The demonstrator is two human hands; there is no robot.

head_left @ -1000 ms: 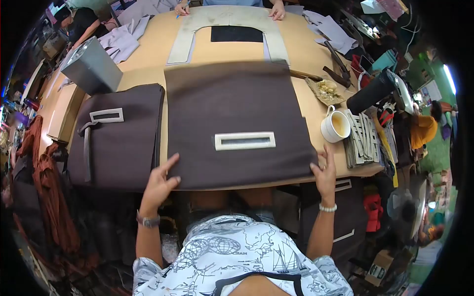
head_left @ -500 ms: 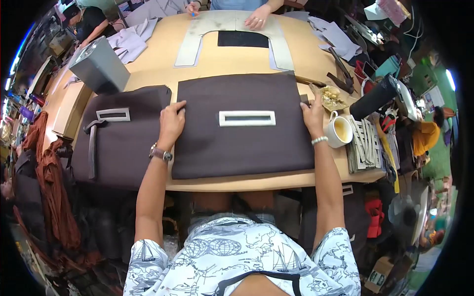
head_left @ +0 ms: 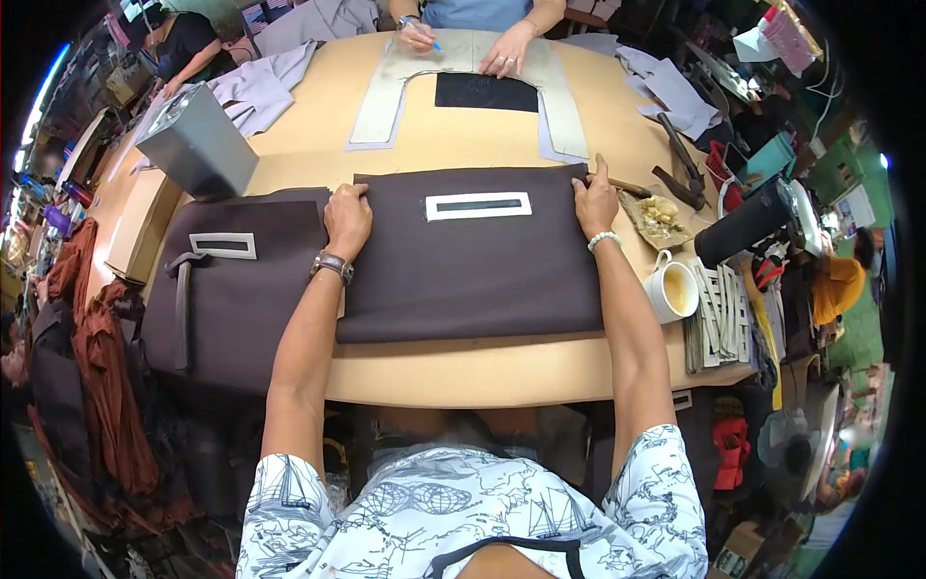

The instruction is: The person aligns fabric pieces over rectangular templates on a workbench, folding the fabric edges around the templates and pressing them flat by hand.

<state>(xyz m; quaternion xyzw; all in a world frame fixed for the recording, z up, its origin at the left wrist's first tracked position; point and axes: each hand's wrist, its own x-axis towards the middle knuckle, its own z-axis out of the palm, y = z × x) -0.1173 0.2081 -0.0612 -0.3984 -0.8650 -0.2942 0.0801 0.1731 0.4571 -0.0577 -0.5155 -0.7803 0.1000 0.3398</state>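
Note:
A folded dark brown fabric panel [head_left: 463, 280] lies on the table before me. Near its far edge sits a white rectangular frame [head_left: 477, 206] with a dark slot. My left hand [head_left: 348, 220] is closed on the panel's upper left edge, fingers curled. At the upper right corner, my right hand [head_left: 596, 205] pinches the edge, its index finger pointing outward. To the left, a second dark brown stack [head_left: 251, 309] carries another white frame [head_left: 223, 246] and a hammer [head_left: 183, 309].
A white mug [head_left: 670, 292] of yellowish drink stands right, near a black bottle [head_left: 738, 222] and a crumpled yellowish bundle [head_left: 656, 214]. A metal tin [head_left: 198, 140] is at left. Across the table, a person's hands [head_left: 506, 50] work over a pale pattern piece [head_left: 381, 111], one holding a blue pen.
The brown panel has slid away from me, exposing more table along the front edge. Both my hands moved with it. The other person's pen hand has come in over the pale pattern piece.

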